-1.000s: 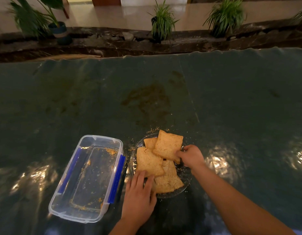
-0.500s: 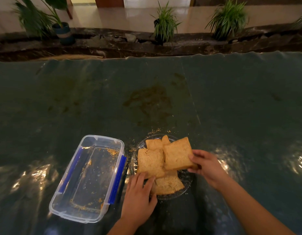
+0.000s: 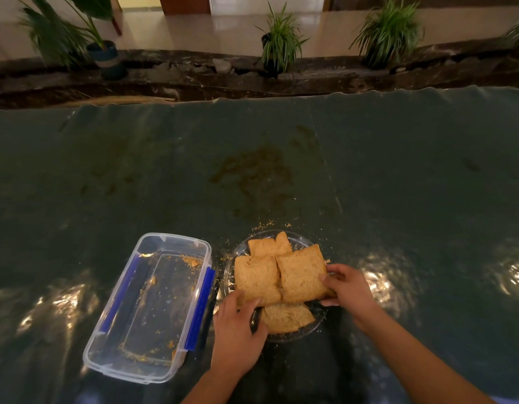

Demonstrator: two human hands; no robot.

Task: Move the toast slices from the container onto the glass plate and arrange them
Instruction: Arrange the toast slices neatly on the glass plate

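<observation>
Your right hand [image 3: 347, 288] pinches the right-side golden square toast slice [image 3: 300, 275] on the round glass plate [image 3: 299, 333]; your left hand [image 3: 238, 328] grips its neighbour [image 3: 257, 278], just leftward.

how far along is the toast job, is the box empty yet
Moving looks done: the container holds only crumbs, and the toast slices all sit on the glass plate. Arranging is in hand: the right hand grips the edge of the upper right slice, and the left hand steadies the left slice at the plate's near rim. Left: setting that slice down and evening out the overlapping pile.
</observation>
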